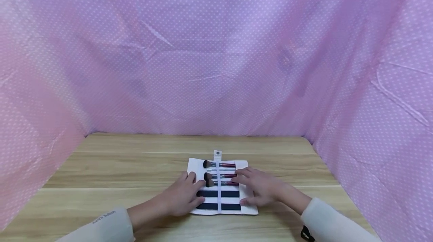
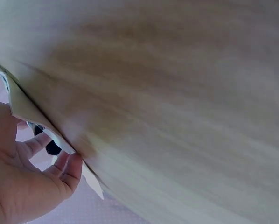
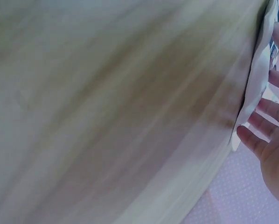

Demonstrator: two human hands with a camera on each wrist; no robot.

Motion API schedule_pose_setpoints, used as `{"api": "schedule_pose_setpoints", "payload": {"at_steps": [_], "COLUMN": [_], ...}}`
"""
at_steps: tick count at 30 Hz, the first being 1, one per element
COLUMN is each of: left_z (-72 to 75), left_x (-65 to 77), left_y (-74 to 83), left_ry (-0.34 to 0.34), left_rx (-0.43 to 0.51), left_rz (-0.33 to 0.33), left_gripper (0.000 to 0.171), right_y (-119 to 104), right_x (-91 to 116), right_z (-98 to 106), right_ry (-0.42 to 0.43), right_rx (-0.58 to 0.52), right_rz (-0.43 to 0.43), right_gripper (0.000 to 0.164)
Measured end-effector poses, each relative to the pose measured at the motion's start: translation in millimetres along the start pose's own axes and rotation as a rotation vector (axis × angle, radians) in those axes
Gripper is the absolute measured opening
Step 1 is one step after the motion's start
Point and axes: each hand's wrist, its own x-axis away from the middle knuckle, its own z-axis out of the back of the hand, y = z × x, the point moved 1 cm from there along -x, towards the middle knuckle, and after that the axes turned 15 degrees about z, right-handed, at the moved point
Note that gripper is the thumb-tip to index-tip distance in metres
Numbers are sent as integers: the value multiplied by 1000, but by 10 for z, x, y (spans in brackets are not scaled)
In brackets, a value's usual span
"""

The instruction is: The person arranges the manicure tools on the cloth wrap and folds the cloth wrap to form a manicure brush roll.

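A white brush roll (image 1: pixel 248 208) lies flat on the wooden table (image 1: pixel 118 167), with dark bands and a white strap down its middle. Three red-handled makeup brushes (image 1: pixel 220 174) lie across its far half, bristles to the left. My left hand (image 1: pixel 182 195) rests with straight fingers on the roll's left edge (image 2: pixel 32 114), fingertips near the brush heads. My right hand (image 1: pixel 260 187) lies flat on the right edge (image 3: pixel 256 79), fingers spread and touching the brush handles. Neither hand grips anything.
Pink dotted cloth (image 1: pixel 216 54) walls the table in at the back and both sides. A small snap tab (image 1: pixel 217 154) sticks out from the roll's far edge. Bare wood stretches left, right and behind the roll.
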Motion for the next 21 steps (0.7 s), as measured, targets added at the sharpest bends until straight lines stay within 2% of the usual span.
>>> {"api": "schedule_pose_setpoints", "payload": {"at_steps": [6, 12, 17, 21], "left_z": [-2, 44, 69, 82], "left_x": [43, 150, 238, 275], "left_y": [36, -22, -113, -184], "left_ry": [-31, -66, -120, -109], "left_rx": [22, 56, 83, 71], "left_rz": [-9, -41, -84, -150], "left_gripper": [52, 59, 76, 72], "right_y": [36, -51, -192, -289], "right_x": [104, 163, 246, 289], "right_z": [-18, 5, 19, 20], "right_ry": [6, 26, 110, 119], "right_rx": [-1, 35, 65, 37], "right_rz": [-4, -12, 45, 87], "right_gripper": [70, 74, 69, 68]}}
